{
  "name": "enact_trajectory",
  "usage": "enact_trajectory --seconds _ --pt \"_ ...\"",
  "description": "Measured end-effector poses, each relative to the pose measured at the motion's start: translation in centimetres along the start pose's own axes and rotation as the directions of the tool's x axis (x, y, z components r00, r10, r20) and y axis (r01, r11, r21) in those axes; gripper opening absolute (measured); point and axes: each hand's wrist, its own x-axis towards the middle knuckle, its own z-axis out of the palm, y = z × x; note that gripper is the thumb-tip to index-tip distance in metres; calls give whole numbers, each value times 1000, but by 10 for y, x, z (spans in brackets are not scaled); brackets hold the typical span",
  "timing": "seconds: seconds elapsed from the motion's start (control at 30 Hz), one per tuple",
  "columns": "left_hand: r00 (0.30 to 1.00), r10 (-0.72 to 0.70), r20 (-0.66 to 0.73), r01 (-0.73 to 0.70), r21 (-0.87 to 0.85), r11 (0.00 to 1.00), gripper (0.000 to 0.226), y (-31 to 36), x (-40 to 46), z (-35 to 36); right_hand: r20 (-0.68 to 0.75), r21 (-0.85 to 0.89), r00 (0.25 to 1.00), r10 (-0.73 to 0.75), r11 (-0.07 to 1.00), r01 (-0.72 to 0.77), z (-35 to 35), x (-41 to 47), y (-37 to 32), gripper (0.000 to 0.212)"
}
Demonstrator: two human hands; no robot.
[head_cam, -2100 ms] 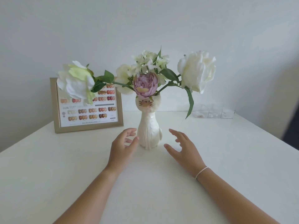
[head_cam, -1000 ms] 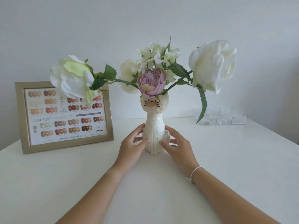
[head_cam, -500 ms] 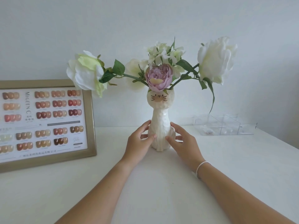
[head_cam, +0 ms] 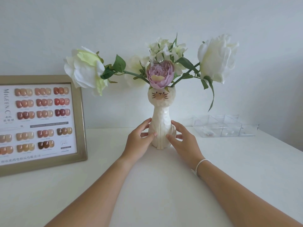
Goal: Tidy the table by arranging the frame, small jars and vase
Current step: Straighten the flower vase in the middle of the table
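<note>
Standing upright near the middle of the white table, close to the back wall, the cat-shaped vase carries white blooms and one lilac flower. We have our left hand on its left flank and our right hand on its right, fingers spread apart and curled around the lower body, thumbs pressed on the front. A white cord bracelet circles our right wrist. Well to the left stands the gold frame with its colour swatches. To the right, by the wall, sits a clear compartment box; we cannot tell what it contains.
</note>
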Motion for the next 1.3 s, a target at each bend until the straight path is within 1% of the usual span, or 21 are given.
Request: enact_trajectory --seconds 0.57,0.8,0.97,1.1,1.2,1.3 --pt "1000 15 16 -15 -21 1000 48 -5 1 0 5 -31 1000 -9 999 9 1 1 5 49" --pt "1000 29 -5 -29 27 999 48 -5 -3 0 -9 -86 1000 -26 996 25 2 -2 6 54" --pt "998 32 -46 -28 93 995 52 -1 -19 -7 -92 -80 995 -32 996 24 -2 -12 2 55" --pt "994 83 -65 -75 124 990 53 11 -37 -19 -175 -21 984 -39 999 36 -9 -28 -11 53" --pt "980 117 -159 -102 97 990 52 26 -48 -35 -249 66 968 -10 997 27 -17 -42 -22 54" --pt "941 190 -281 -157 138 978 52 45 -56 -55 -336 122 942 -15 991 60 -29 -54 -39 59"
